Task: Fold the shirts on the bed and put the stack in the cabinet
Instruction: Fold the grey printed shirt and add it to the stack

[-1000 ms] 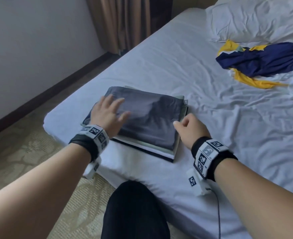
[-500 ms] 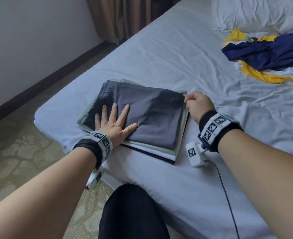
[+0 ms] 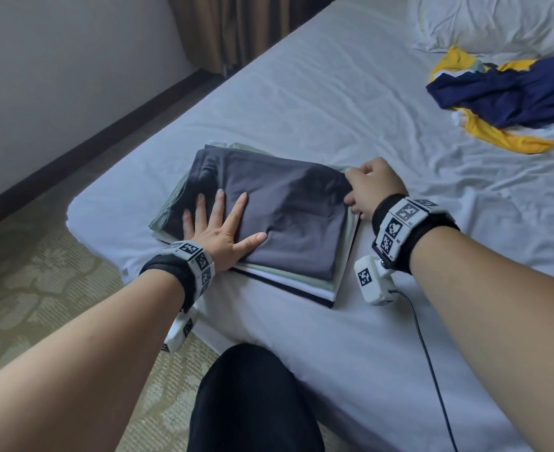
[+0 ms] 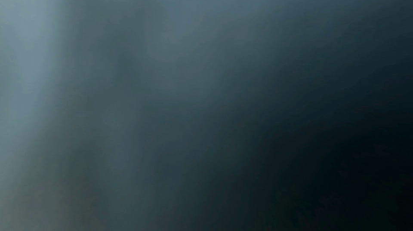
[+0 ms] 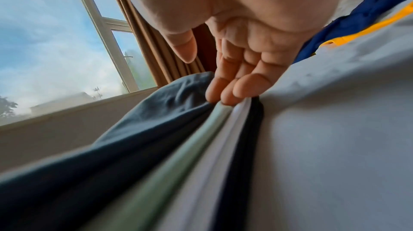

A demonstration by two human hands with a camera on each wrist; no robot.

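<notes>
A stack of folded shirts (image 3: 331, 285) lies on the white bed (image 3: 301, 93) near its front edge. The top one is a dark grey shirt (image 3: 288, 216); pale green, white and black layers show beneath it. My left hand (image 3: 223, 220) lies flat on the near-left part of the grey shirt, fingers spread. My right hand (image 3: 355, 190) is at the stack's far-right edge. In the right wrist view its fingertips (image 5: 225, 97) press against the green and white layers (image 5: 178, 155), with the thumb held apart. The left wrist view is dark and blurred.
A crumpled navy and yellow shirt (image 3: 514, 93) lies at the back right, beside a white pillow (image 3: 497, 21). Brown curtains (image 3: 236, 27) and a wall stand beyond the bed's left side. Patterned carpet (image 3: 40, 288) lies below, my dark-clad knee (image 3: 253, 402) in front.
My right hand has moved from the stack's near-right corner along the edge to the far-right corner. My left hand has spread flat and slid toward the near-left part of the top shirt.
</notes>
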